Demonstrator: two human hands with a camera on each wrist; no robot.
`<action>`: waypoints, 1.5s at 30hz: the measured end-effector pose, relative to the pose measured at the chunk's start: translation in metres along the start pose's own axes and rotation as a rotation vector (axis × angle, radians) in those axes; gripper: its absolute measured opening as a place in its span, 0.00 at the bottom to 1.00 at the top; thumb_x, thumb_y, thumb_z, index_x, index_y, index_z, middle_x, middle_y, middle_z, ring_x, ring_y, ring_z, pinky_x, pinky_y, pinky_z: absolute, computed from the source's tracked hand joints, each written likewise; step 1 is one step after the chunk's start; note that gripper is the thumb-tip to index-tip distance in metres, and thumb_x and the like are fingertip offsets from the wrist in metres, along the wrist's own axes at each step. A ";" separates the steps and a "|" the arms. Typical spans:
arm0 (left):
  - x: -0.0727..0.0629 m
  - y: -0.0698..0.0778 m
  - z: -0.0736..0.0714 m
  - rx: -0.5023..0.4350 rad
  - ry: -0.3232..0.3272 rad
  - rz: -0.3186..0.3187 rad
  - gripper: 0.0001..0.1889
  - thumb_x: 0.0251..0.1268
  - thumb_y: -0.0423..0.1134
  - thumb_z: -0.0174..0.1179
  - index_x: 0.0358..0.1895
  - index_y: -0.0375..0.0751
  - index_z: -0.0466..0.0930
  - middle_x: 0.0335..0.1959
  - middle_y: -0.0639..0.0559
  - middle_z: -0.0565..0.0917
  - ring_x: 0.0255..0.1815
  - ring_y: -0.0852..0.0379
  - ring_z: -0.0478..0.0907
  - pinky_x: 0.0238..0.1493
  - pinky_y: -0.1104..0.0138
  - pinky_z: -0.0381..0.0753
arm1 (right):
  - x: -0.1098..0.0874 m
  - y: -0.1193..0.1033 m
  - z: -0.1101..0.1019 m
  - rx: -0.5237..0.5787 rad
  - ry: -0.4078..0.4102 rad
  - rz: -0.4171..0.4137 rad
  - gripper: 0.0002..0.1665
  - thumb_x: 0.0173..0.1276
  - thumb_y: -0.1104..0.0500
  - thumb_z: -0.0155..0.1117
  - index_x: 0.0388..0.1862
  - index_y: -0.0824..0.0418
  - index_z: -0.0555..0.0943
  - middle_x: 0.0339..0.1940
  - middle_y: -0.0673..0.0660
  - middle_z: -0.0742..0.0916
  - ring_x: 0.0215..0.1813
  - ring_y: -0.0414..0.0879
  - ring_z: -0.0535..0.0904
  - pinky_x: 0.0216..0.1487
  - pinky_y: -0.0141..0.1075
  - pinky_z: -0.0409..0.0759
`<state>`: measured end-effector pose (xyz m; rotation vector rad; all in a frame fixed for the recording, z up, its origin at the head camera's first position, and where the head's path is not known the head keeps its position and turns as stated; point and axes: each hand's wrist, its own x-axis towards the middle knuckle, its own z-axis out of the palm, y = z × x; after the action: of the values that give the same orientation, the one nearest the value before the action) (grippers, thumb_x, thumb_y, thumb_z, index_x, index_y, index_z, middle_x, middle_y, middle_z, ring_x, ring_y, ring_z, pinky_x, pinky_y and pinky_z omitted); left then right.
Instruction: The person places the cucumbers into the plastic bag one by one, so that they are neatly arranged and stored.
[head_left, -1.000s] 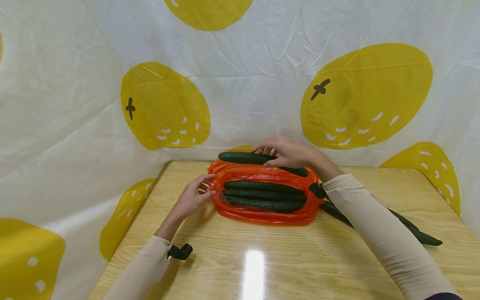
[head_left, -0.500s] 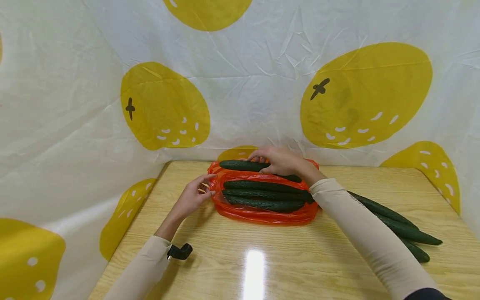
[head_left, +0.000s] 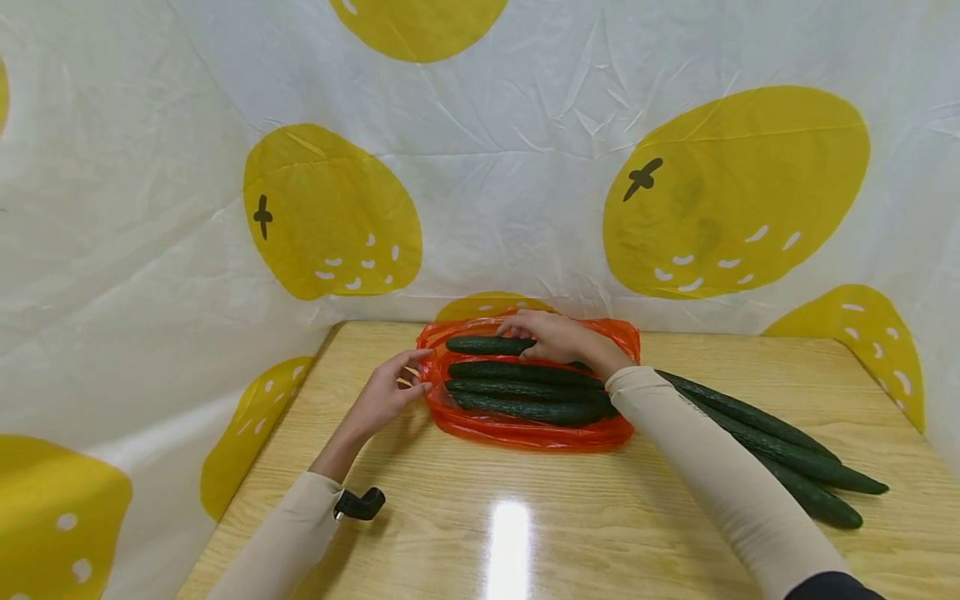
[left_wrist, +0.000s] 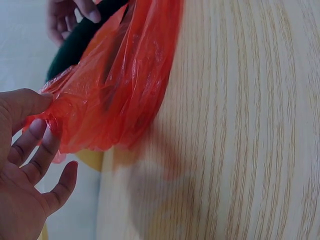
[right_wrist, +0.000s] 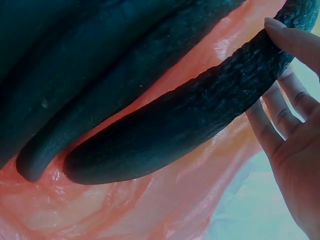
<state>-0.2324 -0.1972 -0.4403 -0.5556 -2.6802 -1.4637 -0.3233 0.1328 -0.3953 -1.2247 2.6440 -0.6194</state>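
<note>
A red plastic bag (head_left: 517, 440) lies open on the table with three dark green cucumbers (head_left: 528, 389) side by side inside. My right hand (head_left: 558, 337) grips another cucumber (head_left: 480, 345) around its middle, at the far side of the bag's opening. In the right wrist view, the thumb lies over this cucumber (right_wrist: 190, 117) and the fingers are behind it, with red film beneath. At the bag's left end, my left hand (head_left: 384, 396) pinches the edge. The left wrist view shows the crumpled plastic (left_wrist: 120, 100) between thumb and fingers, the little finger apart.
To the right, several cucumbers (head_left: 787, 454) lie on the wooden table (head_left: 420, 533), partly behind the right sleeve (head_left: 720, 458). A white curtain with yellow fruit prints (head_left: 510, 208) hangs close behind the table and along its left side.
My right hand has lowered the cucumber toward me, from above the bag's far edge into its opening beside the other three. The left hand has stayed at the bag's edge.
</note>
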 end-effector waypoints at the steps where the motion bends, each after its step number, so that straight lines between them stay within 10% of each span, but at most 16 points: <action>1: 0.000 0.000 0.000 0.004 0.000 0.000 0.27 0.66 0.30 0.67 0.69 0.38 0.74 0.47 0.44 0.81 0.39 0.51 0.78 0.48 0.57 0.81 | 0.000 0.001 0.001 -0.003 -0.004 0.005 0.30 0.69 0.63 0.70 0.68 0.50 0.76 0.61 0.53 0.80 0.59 0.50 0.76 0.61 0.48 0.77; 36: 0.000 0.000 0.002 -0.008 -0.015 -0.001 0.27 0.67 0.30 0.67 0.69 0.38 0.74 0.48 0.43 0.81 0.40 0.51 0.78 0.49 0.55 0.80 | 0.008 0.019 0.020 0.020 -0.091 0.106 0.29 0.73 0.68 0.62 0.72 0.61 0.73 0.67 0.61 0.80 0.66 0.58 0.77 0.65 0.53 0.75; 45: 0.000 0.004 0.001 -0.007 -0.010 -0.021 0.28 0.68 0.27 0.64 0.70 0.35 0.71 0.50 0.34 0.79 0.42 0.41 0.78 0.51 0.46 0.78 | 0.004 0.026 0.012 0.138 -0.168 0.016 0.31 0.73 0.65 0.65 0.73 0.63 0.72 0.71 0.62 0.77 0.72 0.60 0.72 0.71 0.55 0.69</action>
<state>-0.2308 -0.1946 -0.4380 -0.5375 -2.6978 -1.4801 -0.3400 0.1417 -0.4169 -1.1609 2.4284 -0.6528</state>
